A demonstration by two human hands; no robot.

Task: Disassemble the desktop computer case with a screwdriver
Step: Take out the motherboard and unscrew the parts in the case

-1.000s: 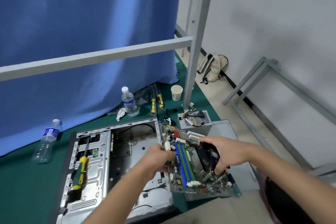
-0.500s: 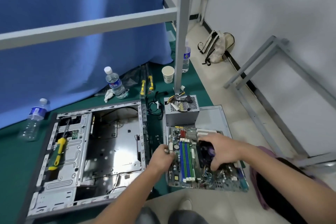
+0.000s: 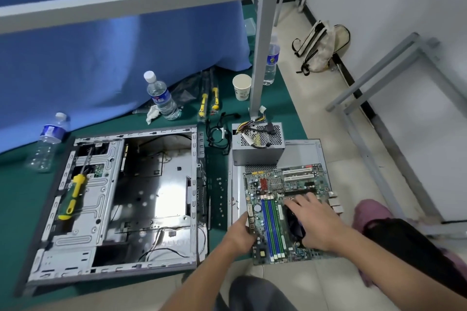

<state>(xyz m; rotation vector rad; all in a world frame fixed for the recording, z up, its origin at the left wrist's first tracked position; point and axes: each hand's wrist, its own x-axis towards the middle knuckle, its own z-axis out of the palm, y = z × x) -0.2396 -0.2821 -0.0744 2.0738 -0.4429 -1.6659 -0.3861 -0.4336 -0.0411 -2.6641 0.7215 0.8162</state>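
Motherboard (image 3: 283, 209) now lies on the panel, left hand (image 3: 240, 233) pinching its edge, right hand's (image 3: 316, 222) fingers spread.

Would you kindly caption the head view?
Both hands set the motherboard on the panel beside the case.

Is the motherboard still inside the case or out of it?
Out: the motherboard lies on the side panel, right of the opened case.

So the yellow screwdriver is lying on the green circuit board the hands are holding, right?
Not quite. The head view shows the yellow screwdriver lying in the open computer case, not on the green circuit board, which the left hand and right hand hold.
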